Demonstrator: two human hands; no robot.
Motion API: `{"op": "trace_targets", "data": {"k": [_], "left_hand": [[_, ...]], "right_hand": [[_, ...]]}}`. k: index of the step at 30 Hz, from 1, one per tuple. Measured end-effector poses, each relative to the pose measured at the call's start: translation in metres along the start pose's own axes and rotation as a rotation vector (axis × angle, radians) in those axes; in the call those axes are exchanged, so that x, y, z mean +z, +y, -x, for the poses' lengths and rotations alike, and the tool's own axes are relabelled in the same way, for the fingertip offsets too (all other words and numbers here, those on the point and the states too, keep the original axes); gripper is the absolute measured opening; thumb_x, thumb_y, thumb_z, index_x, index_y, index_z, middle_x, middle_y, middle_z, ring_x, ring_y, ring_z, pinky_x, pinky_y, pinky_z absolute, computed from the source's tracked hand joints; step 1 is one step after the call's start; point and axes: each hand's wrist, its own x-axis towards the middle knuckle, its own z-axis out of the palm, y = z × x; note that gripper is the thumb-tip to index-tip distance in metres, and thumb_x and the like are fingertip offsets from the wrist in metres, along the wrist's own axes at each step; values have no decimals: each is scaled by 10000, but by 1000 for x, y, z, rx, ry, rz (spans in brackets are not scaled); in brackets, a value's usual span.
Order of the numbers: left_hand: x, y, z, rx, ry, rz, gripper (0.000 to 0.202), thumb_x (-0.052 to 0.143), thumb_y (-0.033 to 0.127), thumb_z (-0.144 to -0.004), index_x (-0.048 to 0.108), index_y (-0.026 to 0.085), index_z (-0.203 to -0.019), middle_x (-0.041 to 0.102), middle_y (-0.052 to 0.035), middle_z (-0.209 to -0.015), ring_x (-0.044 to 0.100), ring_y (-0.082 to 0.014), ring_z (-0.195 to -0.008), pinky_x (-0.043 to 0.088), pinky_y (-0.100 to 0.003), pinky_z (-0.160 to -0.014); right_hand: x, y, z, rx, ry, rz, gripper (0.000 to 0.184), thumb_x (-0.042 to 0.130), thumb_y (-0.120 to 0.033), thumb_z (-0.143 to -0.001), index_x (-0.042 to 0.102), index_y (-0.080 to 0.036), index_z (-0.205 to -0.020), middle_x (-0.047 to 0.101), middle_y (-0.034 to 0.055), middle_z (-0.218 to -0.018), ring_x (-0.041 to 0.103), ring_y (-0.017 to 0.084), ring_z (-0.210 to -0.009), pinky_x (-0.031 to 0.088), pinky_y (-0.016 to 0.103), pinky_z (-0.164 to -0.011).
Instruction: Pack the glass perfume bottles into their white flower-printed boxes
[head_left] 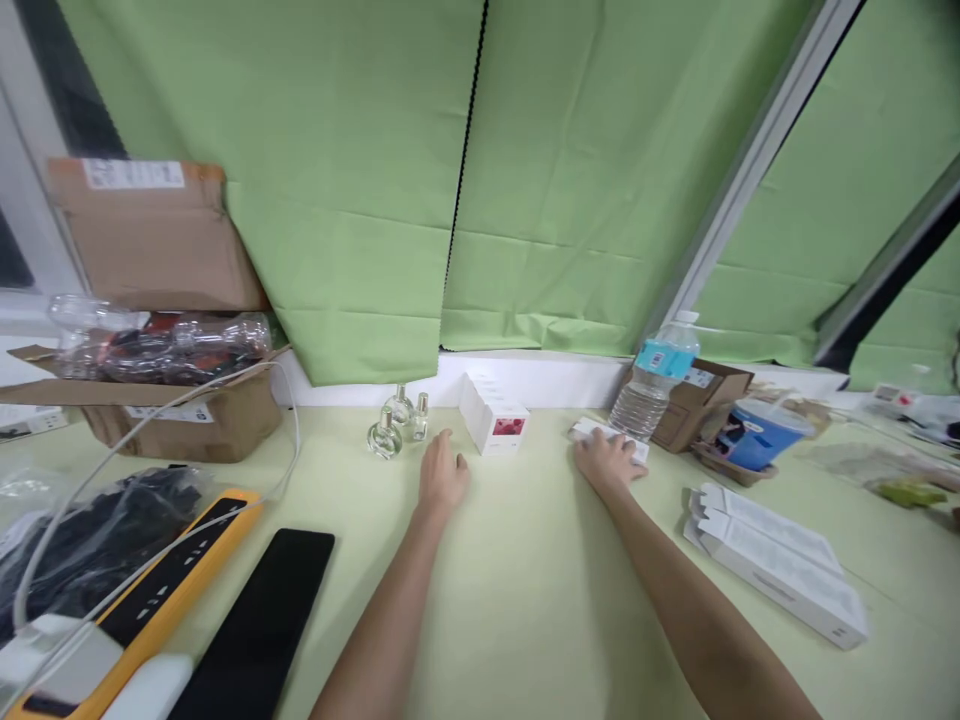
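The left hand (442, 475) lay towards the far edge of the surface (517, 580), fingers released and thumb apart, just beside three glass bottles (385, 438). White packaging (487, 415) with a red picture stood near that edge, between the hands. The right hand (609, 462) spread its fingers over a flat white carton (585, 428) beside a water bottle (651, 388); whether they gripped it could not be told.

Bright, even light; soft shadows; edges stretched, blurry.
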Motion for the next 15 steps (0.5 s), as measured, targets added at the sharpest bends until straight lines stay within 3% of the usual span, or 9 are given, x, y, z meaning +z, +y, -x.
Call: {"op": "trace_targets", "data": {"k": [3, 8, 11, 15], "left_hand": [[-3, -1, 5, -1, 20, 32, 440, 500, 109, -848, 511, 191, -1280, 608, -127, -1252, 570, -238, -1189, 442, -371, -1018], [-8, -1, 13, -5, 35, 77, 386, 499, 67, -821, 566, 189, -1181, 626, -113, -1174, 589, -222, -1148, 452, -355, -1007], [-11, -1, 18, -12, 29, 100, 363, 493, 66, -822, 580, 177, -1157, 625, -120, -1157, 596, -221, -1133, 454, -358, -1007], [-17, 2, 37, 0, -3, 143, 407, 519, 64, -806, 583, 171, -1194, 624, -131, -1225, 583, -228, -1176, 438, -367, -1036]], "right_hand": [[-10, -5, 13, 50, 18, 74, 395, 419, -291, -888, 651, -149, -1176, 506, 306, -1281, 383, 456, -1242, 249, 746, -875], [-29, -12, 48, -24, -46, 292, 397, 422, -315, -911, 610, -215, -1245, 545, 224, -1264, 440, 393, -1218, 345, 669, -881], [-43, -20, 85, -140, -78, 322, 428, 411, -330, -927, 547, -269, -1328, 550, 190, -1280, 452, 369, -1228, 379, 633, -885], [-67, -38, 154, -350, -97, 247, 471, 395, -340, -946, 486, -286, -1404, 498, 192, -1397, 417, 374, -1306, 386, 617, -929]]}}
